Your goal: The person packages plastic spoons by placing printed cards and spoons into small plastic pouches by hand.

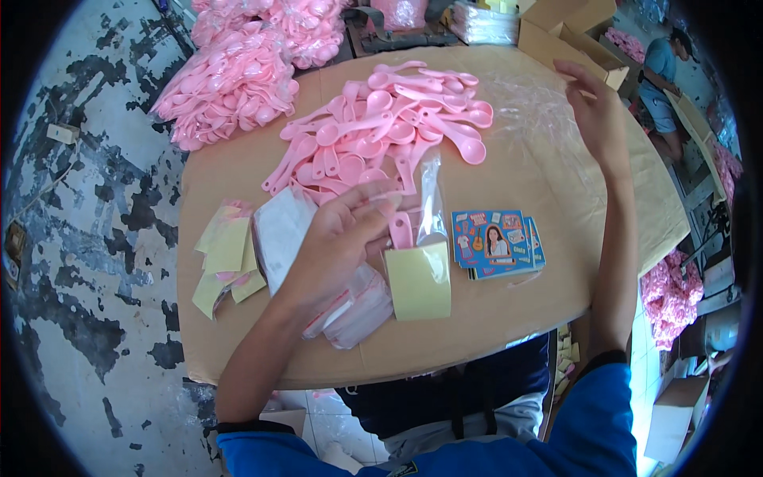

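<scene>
Cardboard tabletop [509, 302] fills the middle. Far centre: loose heap of pink spoons [381, 131]. Near it, a stack of colourful cards [497, 242] at right (faces up). Left hand [338, 238] lies flat over clear sachets [358, 306], fingers loose, grip on nothing visible, beside a pink spoon in a clear sleeve [429, 215]. Right hand [596, 111] hovers far right, open, empty.
</scene>
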`<state>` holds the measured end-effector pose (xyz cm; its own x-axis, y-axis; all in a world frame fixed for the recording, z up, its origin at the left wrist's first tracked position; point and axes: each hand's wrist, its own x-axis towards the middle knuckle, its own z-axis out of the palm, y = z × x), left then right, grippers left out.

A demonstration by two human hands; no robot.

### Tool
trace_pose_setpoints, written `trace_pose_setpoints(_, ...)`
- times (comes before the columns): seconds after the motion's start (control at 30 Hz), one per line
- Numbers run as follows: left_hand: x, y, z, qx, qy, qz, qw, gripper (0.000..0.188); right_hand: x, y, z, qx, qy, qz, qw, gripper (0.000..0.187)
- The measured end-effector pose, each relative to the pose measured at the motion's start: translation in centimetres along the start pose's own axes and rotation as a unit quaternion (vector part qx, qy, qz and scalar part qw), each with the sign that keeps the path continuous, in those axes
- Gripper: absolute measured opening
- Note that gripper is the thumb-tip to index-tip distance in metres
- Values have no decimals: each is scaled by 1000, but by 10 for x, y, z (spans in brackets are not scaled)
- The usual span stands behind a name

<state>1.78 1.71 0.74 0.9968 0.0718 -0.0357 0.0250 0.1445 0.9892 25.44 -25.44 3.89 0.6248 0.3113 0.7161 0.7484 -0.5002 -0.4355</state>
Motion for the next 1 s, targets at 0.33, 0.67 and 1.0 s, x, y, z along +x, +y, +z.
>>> trace_pose_setpoints(0.33,-6,5,15,-72,52,43,995,37,-71,-130,58,395,-380,115,828,19)
trace_pose_setpoints(0.67,-4,-10,7,16,50,87,995,32,-76,-123,67,451,-317,35,833,21)
trace_pose_setpoints(1.0,-7,9,2,27,14,57,998,30,-69,-122,59,441,-266,103,851,19)
